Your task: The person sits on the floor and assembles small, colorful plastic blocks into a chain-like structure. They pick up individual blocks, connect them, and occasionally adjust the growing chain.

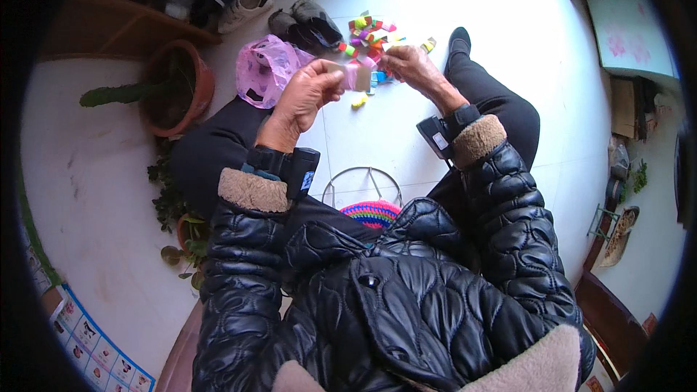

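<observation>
My left hand [303, 94] is closed on one end of a small brown card wrapped with pink thread [352, 78], held above the floor between my knees. To its right my right hand [421, 72] is closed in a pinch, its fingertips a little apart from the card. What those fingers hold is too small to make out. Beneath and beyond my hands lies a loose pile of small, brightly coloured wrapped pieces [361, 23] in red, green, yellow, pink and blue. One yellow piece [359, 101] lies nearer to me.
A pink plastic bag [260, 65] stands open left of the pile, with dark shoes [314, 25] behind it. A potted cactus [123, 94] is at the left. Between my legs is a round stool with a colourful knitted cover [372, 213]. A pale cabinet [630, 35] stands far right.
</observation>
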`<state>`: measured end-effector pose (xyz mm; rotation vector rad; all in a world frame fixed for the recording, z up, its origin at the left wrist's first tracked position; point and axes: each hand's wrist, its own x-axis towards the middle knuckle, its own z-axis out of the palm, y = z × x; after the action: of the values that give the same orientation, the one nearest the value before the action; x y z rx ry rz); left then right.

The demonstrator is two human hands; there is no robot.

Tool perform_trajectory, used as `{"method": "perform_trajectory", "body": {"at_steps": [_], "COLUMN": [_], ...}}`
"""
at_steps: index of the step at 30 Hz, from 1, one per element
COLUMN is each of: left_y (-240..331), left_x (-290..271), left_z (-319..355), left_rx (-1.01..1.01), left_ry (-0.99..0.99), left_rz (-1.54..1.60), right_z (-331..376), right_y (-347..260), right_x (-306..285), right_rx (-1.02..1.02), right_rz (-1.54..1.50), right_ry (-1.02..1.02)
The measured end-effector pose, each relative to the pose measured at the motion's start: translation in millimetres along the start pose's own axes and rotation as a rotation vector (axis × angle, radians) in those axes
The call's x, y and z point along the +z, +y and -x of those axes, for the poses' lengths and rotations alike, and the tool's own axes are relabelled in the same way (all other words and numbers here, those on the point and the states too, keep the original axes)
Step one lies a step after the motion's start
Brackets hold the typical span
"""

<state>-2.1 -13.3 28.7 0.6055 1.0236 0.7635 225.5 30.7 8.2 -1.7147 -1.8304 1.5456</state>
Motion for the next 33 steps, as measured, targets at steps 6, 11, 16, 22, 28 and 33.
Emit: {"method": "perform_trajectory", "body": {"at_steps": [6, 11, 16, 22, 28, 33], "left_y": [-17, -13, -11, -11, -12, -12], "left_x": [-1, -9, -4, 3, 0, -2], "left_z": [-10, -9, -4, -3, -9, -6], "left_rx": [0.020, 0.077, -0.044, -0.062, 0.073, 0.017], "left_ry": [0.151, 0.217, 0.032, -0.032, 0.247, 0.228], "left_rz": [-0.355, 0.065, 0.051, -0.410, -0.358, 0.119], "right_z": [25, 41, 25, 21, 41, 38], "right_y": [-28, -36, -15, -18, -37, -30], "right_x": [7, 43, 40, 22, 46, 59], "right_rx": [-0.378, -0.257, -0.074, -0.372, -0.550, -0.162], "right_rz": [0.090, -0.244, -0.430, 0.151, 0.390, -0.264], "right_ry": [0.091, -0.217, -0.231, 0.053, 0.246, -0.137]}}
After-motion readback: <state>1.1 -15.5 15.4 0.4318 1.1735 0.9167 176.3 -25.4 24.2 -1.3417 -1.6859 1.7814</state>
